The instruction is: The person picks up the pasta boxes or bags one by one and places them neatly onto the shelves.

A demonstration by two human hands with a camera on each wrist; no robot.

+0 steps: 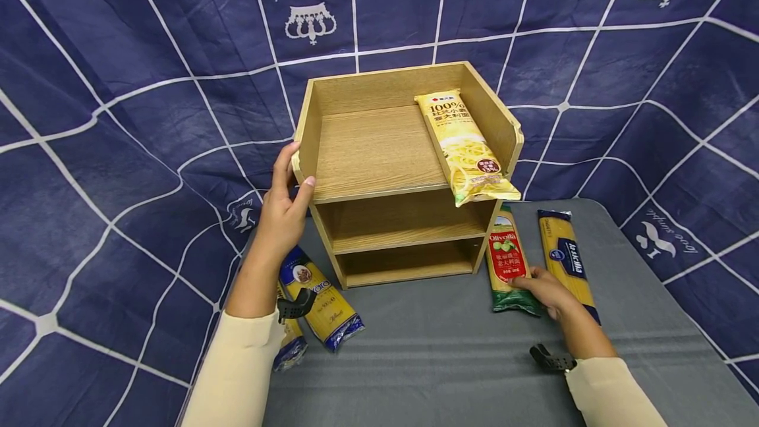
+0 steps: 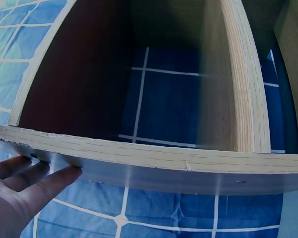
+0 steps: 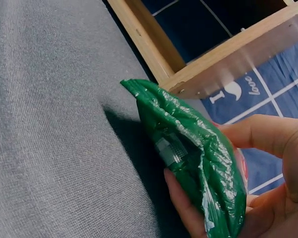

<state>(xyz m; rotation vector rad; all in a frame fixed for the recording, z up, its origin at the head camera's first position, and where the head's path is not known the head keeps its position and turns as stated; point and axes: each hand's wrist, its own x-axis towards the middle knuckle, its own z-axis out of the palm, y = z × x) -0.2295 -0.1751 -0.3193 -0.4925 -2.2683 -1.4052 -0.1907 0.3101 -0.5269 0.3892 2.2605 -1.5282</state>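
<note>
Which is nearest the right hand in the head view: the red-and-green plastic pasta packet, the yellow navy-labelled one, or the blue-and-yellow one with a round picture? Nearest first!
1. Red-and-green packet: held in the right hand.
2. Yellow navy-labelled packet: just right of it.
3. Blue-and-yellow packet: far across, left of the wooden shelf.

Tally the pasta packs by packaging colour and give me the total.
Blue-and-yellow packs: 3
Green-ended pack with a red label: 1
Pale yellow pack: 1
Total: 5
</note>
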